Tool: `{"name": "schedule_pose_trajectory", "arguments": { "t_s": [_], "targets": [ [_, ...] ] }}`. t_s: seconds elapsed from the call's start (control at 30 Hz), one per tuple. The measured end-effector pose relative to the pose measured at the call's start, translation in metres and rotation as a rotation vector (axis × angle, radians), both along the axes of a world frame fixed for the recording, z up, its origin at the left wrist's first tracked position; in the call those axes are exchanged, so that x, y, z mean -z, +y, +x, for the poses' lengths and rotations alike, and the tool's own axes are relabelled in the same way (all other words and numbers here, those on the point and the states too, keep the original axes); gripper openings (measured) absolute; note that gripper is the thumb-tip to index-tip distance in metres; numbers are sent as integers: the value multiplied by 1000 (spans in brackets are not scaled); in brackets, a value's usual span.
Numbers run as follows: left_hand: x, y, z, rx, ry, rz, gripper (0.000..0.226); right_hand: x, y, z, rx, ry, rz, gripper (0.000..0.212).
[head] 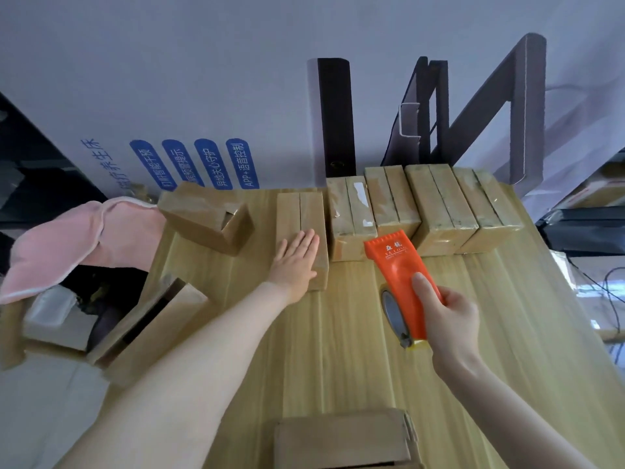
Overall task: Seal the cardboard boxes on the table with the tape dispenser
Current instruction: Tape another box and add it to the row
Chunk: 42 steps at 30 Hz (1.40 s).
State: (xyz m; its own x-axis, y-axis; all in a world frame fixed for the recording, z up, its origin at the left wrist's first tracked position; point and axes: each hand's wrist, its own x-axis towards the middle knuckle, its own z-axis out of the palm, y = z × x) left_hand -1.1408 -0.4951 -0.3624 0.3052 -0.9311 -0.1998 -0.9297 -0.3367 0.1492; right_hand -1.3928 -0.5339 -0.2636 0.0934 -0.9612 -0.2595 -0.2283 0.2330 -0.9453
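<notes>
My left hand lies flat, fingers apart, on the near end of a closed cardboard box on the wooden table. My right hand grips an orange tape dispenser with a tape roll under it, held above the table just right of that box. To the right stands a row of several cardboard boxes, glossy with clear tape. One more box lies tilted at the left with a flap partly open.
A cardboard box sits at the table's near edge. Off the table's left side are an open box, a pink cloth and packaging. Dark boards lean on the wall behind the row. Cables hang at the right.
</notes>
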Motion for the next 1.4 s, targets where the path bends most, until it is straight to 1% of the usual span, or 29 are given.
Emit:
{"name": "schedule_pose_trajectory", "arguments": {
  "t_s": [0.2, 0.33, 0.47, 0.53, 0.63, 0.7, 0.77, 0.83, 0.9, 0.97, 1.03, 1.13, 1.27, 1.33, 1.37, 1.4],
  "targets": [
    [0, -62, 26, 10, -18, 1, 71, 11, -8, -1, 74, 51, -6, 39],
    [1, -67, 33, 40, -38, 16, 73, 11, -6, -8, 81, 48, -2, 40],
    [-18, -69, 30, 41, -5, 67, 80, 7, -3, -19, 59, 16, 5, 38],
    [-34, -62, 11, 6, 29, 17, 82, 6, -3, -26, 40, 3, -2, 38],
    [-58, -24, -48, -19, 199, -115, 75, 3, -3, -42, 14, -18, 0, 40],
    [-71, 23, -94, -38, 334, -131, 72, 1, -3, -55, -19, -30, 6, 39],
    [-77, 78, -137, -69, 403, -56, 76, -1, -2, -70, -50, -38, 9, 38],
    [-74, 126, -174, -113, 434, 69, 83, -3, -3, -86, -77, -39, 10, 38],
    [-61, 158, -204, -158, 370, 160, 77, -3, -4, -101, -109, -51, 20, 39],
    [-45, 174, -228, -173, 212, 199, 74, -4, -4, -114, -149, -55, 32, 40],
    [-30, 175, -243, -187, 77, 182, 77, -5, -3, -126, -187, -53, 36, 41],
    [-13, 157, -254, -241, -9, 113, 73, -10, -4, -140, -232, -76, 36, 41],
    [-9, 122, -259, -208, -18, 69, 74, -19, -4, -154, -320, -109, 23, 40],
    [-13, 112, -260, -205, 2, 35, 69, -24, -5, -161, -375, -123, 21, 42],
    [-18, 108, -260, -247, 81, -16, 66, -26, -5, -165, -403, -127, 22, 43],
    [-27, 102, -259, -328, 227, -99, 64, -29, -6, -169, -428, -130, 24, 44]
  ]
}}
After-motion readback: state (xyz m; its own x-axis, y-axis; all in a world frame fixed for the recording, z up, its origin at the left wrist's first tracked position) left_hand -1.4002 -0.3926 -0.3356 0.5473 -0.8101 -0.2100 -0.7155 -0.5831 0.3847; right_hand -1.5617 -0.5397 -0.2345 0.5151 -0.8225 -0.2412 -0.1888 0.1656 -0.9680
